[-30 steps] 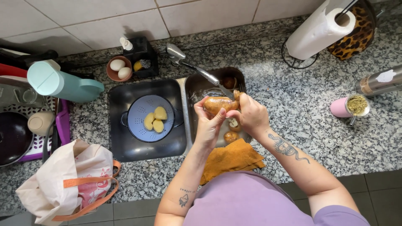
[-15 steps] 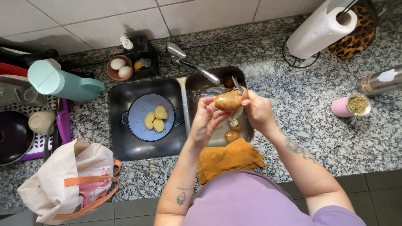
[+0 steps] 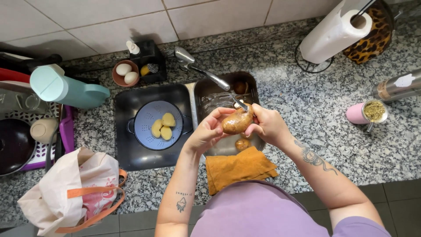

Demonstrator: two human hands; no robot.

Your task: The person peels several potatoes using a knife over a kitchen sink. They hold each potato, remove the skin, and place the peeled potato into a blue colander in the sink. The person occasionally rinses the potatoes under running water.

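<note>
An unpeeled brown potato point(image 3: 237, 122) is held in the air above the right-hand basin point(image 3: 206, 90) of a double sink, between both hands. The left hand point(image 3: 206, 132) cups the potato's lower left end, fingers curled around it in a firm grasp. The right hand point(image 3: 268, 125) closes over the upper right end, and its fingers also clasp a slim metal blade point(image 3: 239, 103) whose tip lies against the top of the potato. Below the hands, on the floor of the same basin, lies a second unpeeled potato point(image 3: 242, 143); another brown object sits at the basin's far edge, too shaded to identify. The tap point(image 3: 202, 70) reaches from the back edge of the counter out over this basin. In the left-hand basin stands a pale blue colander point(image 3: 151, 140) holding three peeled yellow potato pieces point(image 3: 162, 126). A folded mustard-coloured cloth point(image 3: 239, 167) lies on the front edge of the granite counter point(image 3: 307, 105), just in front of the right basin. Toward the back edge, left of the tap, a small bowl with two eggs point(image 3: 124, 73) stands beside a black sponge holder point(image 3: 149, 61). At the counter's right side are a paper-towel roll point(image 3: 331, 33) and a pink cup point(image 3: 366, 113); at its left side are a teal jug point(image 3: 66, 87) on its side and, at the front left corner, a cloth bag with orange handles point(image 3: 74, 193).
</note>
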